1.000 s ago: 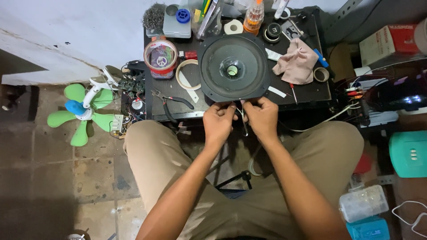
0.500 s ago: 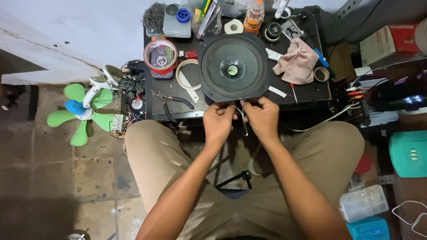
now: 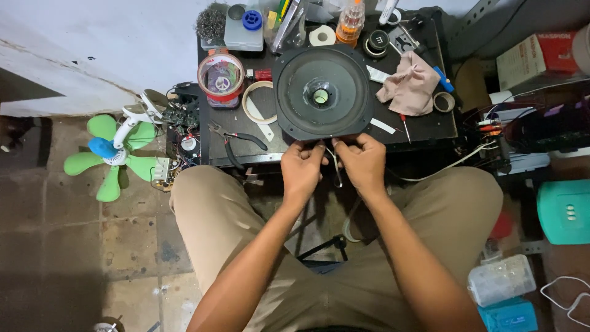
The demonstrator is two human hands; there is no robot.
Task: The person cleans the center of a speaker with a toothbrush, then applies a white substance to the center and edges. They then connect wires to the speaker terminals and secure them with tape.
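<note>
1. My left hand [image 3: 302,167] and right hand [image 3: 364,161] sit side by side at the near edge of the dark surface [image 3: 424,126], fingers pinched together on thin wires [image 3: 335,165] that hang down between them
2. The wires lead up to the near rim of the round black speaker [image 3: 321,92], which lies flat, cone up, in the middle of the surface
3. Left of the speaker: a tape ring [image 3: 258,102], a clear round tub with a red rim [image 3: 220,77], pliers [image 3: 236,140] at the near left corner
4. Right of the speaker: a pinkish cloth [image 3: 410,90]
5. A green fan [image 3: 114,154] lies on the floor to my left
</note>
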